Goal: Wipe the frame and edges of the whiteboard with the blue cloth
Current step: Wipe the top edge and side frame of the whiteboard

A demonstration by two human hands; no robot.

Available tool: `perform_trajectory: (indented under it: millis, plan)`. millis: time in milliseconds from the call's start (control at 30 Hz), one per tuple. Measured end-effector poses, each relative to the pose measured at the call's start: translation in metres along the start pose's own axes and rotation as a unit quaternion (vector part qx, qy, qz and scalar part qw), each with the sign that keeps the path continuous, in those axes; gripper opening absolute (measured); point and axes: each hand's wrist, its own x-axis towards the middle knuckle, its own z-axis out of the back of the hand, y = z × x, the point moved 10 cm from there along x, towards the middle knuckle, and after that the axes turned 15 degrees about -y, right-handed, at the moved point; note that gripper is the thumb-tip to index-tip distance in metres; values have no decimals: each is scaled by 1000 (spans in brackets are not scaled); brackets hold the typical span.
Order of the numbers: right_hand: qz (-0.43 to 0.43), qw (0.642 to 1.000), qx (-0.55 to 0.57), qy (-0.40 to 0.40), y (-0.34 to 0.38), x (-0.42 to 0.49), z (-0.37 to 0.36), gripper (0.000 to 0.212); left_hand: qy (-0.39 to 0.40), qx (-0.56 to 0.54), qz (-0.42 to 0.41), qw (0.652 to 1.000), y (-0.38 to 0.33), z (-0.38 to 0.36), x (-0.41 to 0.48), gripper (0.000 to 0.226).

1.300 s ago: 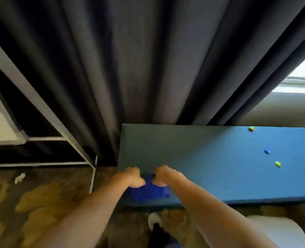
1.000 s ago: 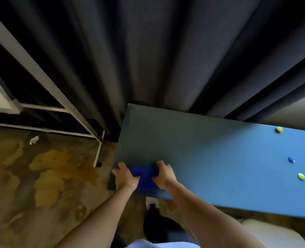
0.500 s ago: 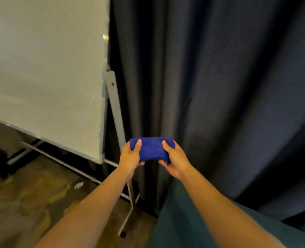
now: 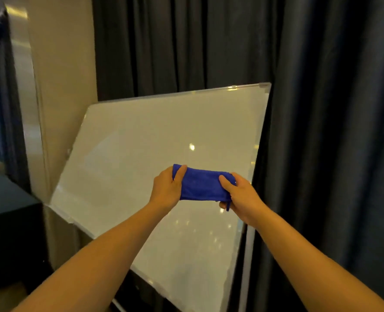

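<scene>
A folded blue cloth (image 4: pixel 201 185) is stretched between both hands at chest height. My left hand (image 4: pixel 166 190) grips its left end and my right hand (image 4: pixel 240 195) grips its right end. Behind them stands the whiteboard (image 4: pixel 141 154), tilted, with a thin silver frame. Its top edge (image 4: pixel 186 92) runs up to the right corner, and its right edge (image 4: pixel 257 154) lies just behind my right hand. The cloth is held in front of the board's surface; whether it touches the board cannot be told.
Dark grey curtains (image 4: pixel 333 131) hang behind and to the right of the board. A beige wall panel (image 4: pixel 60 64) is at the left. A dark cabinet (image 4: pixel 8 221) stands at the lower left. The board's stand leg (image 4: pixel 246 266) runs down below the right edge.
The view swung up and left from a blue table to the whiteboard. Both hands lifted the cloth off the table and now hold it in front of the board.
</scene>
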Motion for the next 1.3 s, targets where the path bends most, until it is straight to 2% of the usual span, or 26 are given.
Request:
perform_trajectory:
  millis: [267,467,600,733,867,967,1000,1100,1167,1267,1300]
  plan:
    - [88,993,-77,-21,65,100,-76,24,-29,-42,-40,998,10,2,143,36]
    - [181,961,-170,-121,111,223,-109,19,-28,-77,-77,994,14,-44,280,24]
    - [252,920,-237,-187,148,318,-139,21,-25,-94,-92,991,14,-84,384,26]
    - [342,854,-317,-232,179,402,-180,11,-48,-47,-156,985,21,-114,482,34]
    - [366,825,-350,-252,175,461,-216,16,-63,36,-206,976,41,-134,554,48]
    - [376,799,-377,-279,170,494,-235,23,-72,49,-252,964,53,-150,597,46]
    - [390,780,-393,-292,171,502,-241,27,-80,53,-272,957,54,-155,609,47]
    - [460,672,-482,-323,172,515,-265,38,-66,79,-323,941,62,-176,640,57]
    - [484,615,-526,-334,167,525,-280,41,-43,78,-333,939,68,-191,658,59]
    - [459,532,-610,-366,162,546,-296,44,-34,69,-356,931,69,-209,681,57]
    - [438,489,-650,-383,162,551,-300,44,-41,64,-363,929,69,-212,685,56]
